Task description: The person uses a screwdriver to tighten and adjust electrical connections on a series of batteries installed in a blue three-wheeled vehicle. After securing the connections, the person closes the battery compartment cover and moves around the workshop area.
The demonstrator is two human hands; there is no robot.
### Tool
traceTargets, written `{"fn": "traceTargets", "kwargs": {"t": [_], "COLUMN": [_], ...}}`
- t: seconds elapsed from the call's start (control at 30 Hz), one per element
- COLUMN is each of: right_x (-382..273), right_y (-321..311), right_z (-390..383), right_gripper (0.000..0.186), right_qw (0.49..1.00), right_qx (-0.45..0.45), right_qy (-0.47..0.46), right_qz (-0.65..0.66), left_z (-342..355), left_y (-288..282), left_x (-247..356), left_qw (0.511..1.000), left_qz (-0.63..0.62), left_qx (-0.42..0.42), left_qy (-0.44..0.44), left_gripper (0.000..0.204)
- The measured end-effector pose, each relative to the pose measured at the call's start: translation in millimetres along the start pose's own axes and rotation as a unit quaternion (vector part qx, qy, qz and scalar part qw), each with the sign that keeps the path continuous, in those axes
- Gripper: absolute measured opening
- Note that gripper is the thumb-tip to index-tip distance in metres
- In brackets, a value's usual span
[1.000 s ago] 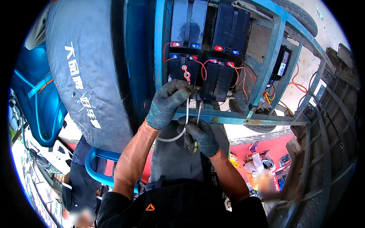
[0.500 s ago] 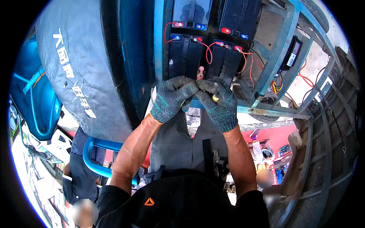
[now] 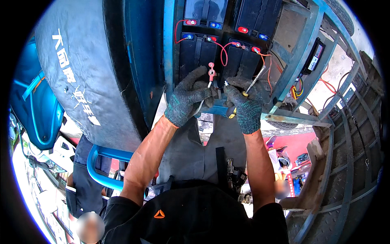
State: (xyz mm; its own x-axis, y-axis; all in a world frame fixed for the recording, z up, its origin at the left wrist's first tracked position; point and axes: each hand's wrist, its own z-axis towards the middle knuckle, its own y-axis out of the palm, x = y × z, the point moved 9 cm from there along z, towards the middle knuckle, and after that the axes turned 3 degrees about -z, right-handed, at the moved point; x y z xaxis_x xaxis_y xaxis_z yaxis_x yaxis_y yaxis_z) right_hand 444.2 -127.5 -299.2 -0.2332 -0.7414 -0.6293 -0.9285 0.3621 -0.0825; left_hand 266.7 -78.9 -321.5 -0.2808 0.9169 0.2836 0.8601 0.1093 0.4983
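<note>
Blue frame (image 3: 302, 61) w/ batteries (image 3: 203, 53): left hand (image 3: 187, 96) clamped on cable (image 3: 211, 75), right hand (image 3: 243, 106) gripping screwdriver (image 3: 248, 87).

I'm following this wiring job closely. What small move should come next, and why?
Probably bring the screwdriver in the right hand onto the red ring terminal that the left hand holds up on its white cable. The terminal hangs free in front of the black batteries, joined to none of them.
</note>
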Motion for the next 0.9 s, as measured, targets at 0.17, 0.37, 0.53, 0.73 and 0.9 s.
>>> {"fn": "traceTargets", "kwargs": {"t": [0.17,0.37,0.53,0.73,0.9], "right_x": [-6.5,-11.8,-8.9,-3.2,13.2], "right_y": [8.0,11.5,8.4,5.2,5.8], "right_z": [1.4,7.3,10.1,16.7,18.5], "right_gripper": [0.023,0.021,0.02,0.017,0.019], "right_qw": [0.999,0.995,0.992,0.995,0.996], "right_qx": [-0.014,0.03,0.057,0.066,0.032], "right_qy": [-0.028,-0.077,-0.091,-0.027,-0.005], "right_qz": [-0.015,-0.049,-0.068,0.076,0.082], "left_z": [12.6,8.4,10.0,14.4,9.8], "left_y": [-9.7,4.3,13.5,20.0,19.6], "left_x": [-19.7,-7.4,0.1,2.6,3.6], "left_qw": [1.0,0.981,0.927,0.916,0.909], "left_qz": [0.014,0.185,0.334,0.366,0.388], "left_qx": [-0.015,0.025,0.055,0.041,0.045], "left_qy": [-0.018,0.044,0.161,0.16,0.143], "left_gripper": [0.048,0.047,0.044,0.042,0.038]}}
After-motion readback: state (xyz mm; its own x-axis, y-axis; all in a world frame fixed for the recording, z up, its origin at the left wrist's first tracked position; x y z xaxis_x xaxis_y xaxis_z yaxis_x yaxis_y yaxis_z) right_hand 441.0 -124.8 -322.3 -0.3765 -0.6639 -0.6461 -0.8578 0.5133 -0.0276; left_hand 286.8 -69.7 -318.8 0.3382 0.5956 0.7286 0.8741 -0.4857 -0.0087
